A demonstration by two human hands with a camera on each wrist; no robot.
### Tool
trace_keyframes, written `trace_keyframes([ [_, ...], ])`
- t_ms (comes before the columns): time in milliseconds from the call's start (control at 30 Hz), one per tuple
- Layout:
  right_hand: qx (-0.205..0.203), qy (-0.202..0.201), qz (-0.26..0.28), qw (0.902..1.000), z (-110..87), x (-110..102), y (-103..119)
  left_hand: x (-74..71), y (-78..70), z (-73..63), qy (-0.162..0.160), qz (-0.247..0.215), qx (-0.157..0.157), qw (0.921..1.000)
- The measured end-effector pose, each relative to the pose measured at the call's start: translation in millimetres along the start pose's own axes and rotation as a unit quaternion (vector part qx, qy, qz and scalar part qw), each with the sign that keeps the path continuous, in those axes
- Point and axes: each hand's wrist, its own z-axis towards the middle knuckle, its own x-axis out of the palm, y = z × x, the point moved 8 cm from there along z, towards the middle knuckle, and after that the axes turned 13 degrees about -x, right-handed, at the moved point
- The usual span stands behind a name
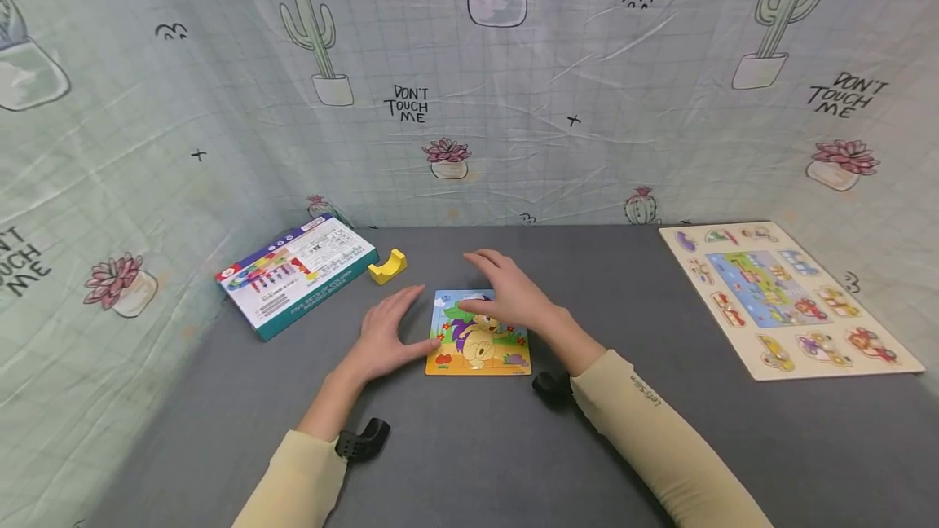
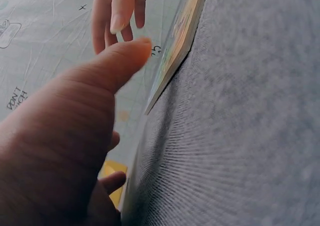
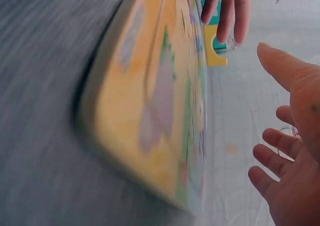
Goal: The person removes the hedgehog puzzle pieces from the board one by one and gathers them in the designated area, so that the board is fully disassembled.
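A small square picture puzzle [image 1: 478, 342] with a cartoon animal lies flat on the grey table [image 1: 469, 446] in the middle of the head view. My left hand [image 1: 392, 331] sits just left of it, fingers spread, and the thumb touches the puzzle's left edge. My right hand [image 1: 504, 290] is stretched flat over the puzzle's upper part with straight fingers. In the right wrist view the right hand's fingers [image 3: 272, 151] are spread beside the puzzle [image 3: 155, 101]. The left wrist view shows my thumb [image 2: 117, 61] near the puzzle's edge [image 2: 175, 51]. Neither hand holds anything.
A teal box of colourful pieces [image 1: 297, 275] lies at the back left, with a yellow arch block [image 1: 386, 266] beside it. A large wooden peg puzzle board [image 1: 788, 296] lies at the right. Cactus-print cloth [image 1: 469, 104] walls the table on three sides.
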Motion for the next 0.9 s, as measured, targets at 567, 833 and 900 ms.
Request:
trace_keyframes([
  [567,0.031,0.097,0.014,0.9947,19.3,34,7,8.8,-1.3,-6.6,0.058,0.037,0.002,0.9976],
  [833,0.056,0.118,-0.026,0.9911,21.0,42,3,9.5,-1.9,-6.7,0.058,0.039,-0.002,0.9975],
  [900,0.061,0.118,-0.032,0.9906,21.1,42,3,9.5,-2.0,-6.4,0.057,0.039,0.0,0.9976],
])
